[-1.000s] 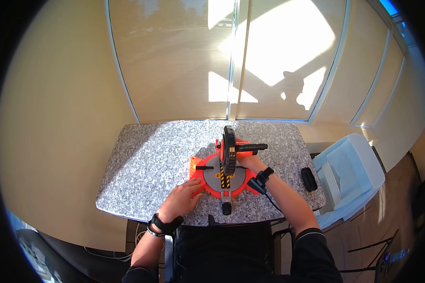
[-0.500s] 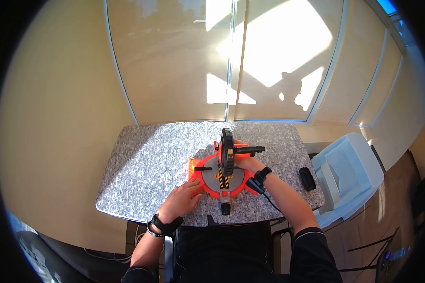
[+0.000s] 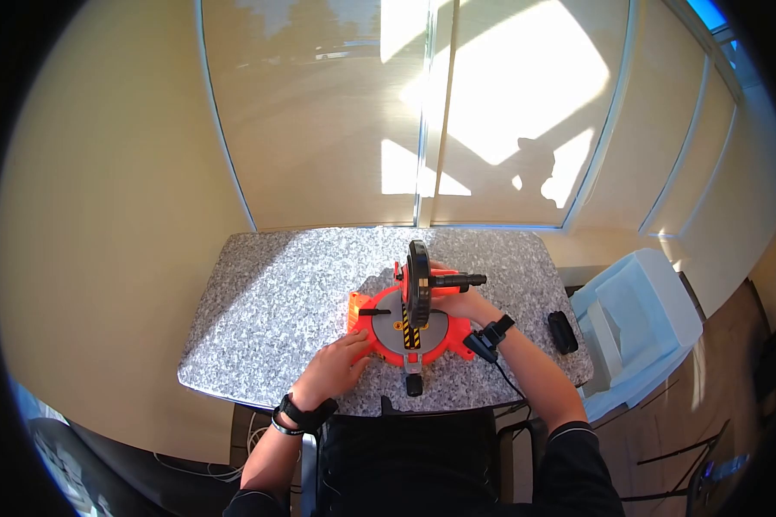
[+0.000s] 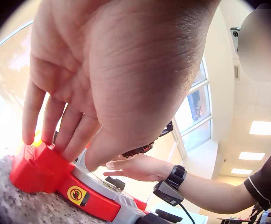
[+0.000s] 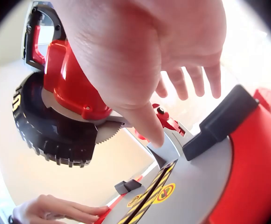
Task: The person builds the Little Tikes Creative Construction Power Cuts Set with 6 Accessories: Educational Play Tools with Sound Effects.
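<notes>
A red, grey and black toy mitre saw [image 3: 386, 333] stands on the speckled table, its black blade guard [image 5: 56, 126] raised above the grey round bed. My left hand [image 3: 329, 369] touches the left end of the red base with its fingers straight, palm down. Behind the raised saw head, my right hand [image 3: 461, 304] reaches in over the right side. Its fingers [image 5: 177, 84] hang extended toward the back of the bed, and the thumb points at the hinge area. A black clamp [image 5: 219, 123] sits below those fingers. The saw's handle [image 5: 37, 37] is held by neither hand.
The speckled table [image 3: 263, 319] backs onto a window with drawn blinds. A black case [image 3: 562, 332] lies near the table's right edge, beside a bin with a light-blue liner [image 3: 629, 319]. A cable [image 3: 510, 379] hangs from the right wrist camera.
My right wrist has shifted slightly to the right, showing more of the base's right wing. The left hand stays against the base's left end, and the saw head remains raised.
</notes>
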Tool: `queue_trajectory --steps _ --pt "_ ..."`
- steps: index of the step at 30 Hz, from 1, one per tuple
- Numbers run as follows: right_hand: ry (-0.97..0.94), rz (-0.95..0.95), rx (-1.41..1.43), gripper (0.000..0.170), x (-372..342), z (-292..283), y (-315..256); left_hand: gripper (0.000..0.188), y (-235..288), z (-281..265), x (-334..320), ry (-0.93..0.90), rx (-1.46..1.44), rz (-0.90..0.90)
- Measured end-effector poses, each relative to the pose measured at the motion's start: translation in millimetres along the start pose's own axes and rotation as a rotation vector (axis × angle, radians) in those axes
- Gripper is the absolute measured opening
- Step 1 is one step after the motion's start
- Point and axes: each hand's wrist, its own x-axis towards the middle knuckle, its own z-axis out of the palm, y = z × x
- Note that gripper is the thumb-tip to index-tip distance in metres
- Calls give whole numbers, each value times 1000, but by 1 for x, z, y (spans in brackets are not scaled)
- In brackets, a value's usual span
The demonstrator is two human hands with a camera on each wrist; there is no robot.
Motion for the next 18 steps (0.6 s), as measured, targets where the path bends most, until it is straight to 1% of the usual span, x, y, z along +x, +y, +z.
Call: queue_trajectory --steps 3,5,6,8,9,11,12,14,16,18 --pt "-17 131 -341 70 -23 -22 -10 35 -1 2 0 3 12 24" --pt "-26 220 -566 83 -36 -32 -27 35 0 1 -1 13 7 0" --pt "-25 222 -566 83 -42 -35 -38 35 1 1 -1 12 6 1" --pt "235 392 -501 84 -51 -41 -77 34 1 2 -1 22 1 -22" --pt "237 393 -503 84 -54 -45 -94 34 1 2 0 23 0 -20" --pt "290 285 -556 83 -58 -51 -127 33 0 2 0 29 -4 -19" --pt "289 284 -558 83 -58 -53 -142 33 0 2 0 31 -5 -19" --pt "284 152 -583 82 -55 -53 -170 33 0 3 0 31 1 -35" --pt "277 120 -622 80 -52 -47 -199 32 0 3 0 37 0 -34" --pt "271 86 -659 77 -46 -37 -213 32 -1 4 0 42 1 -31"
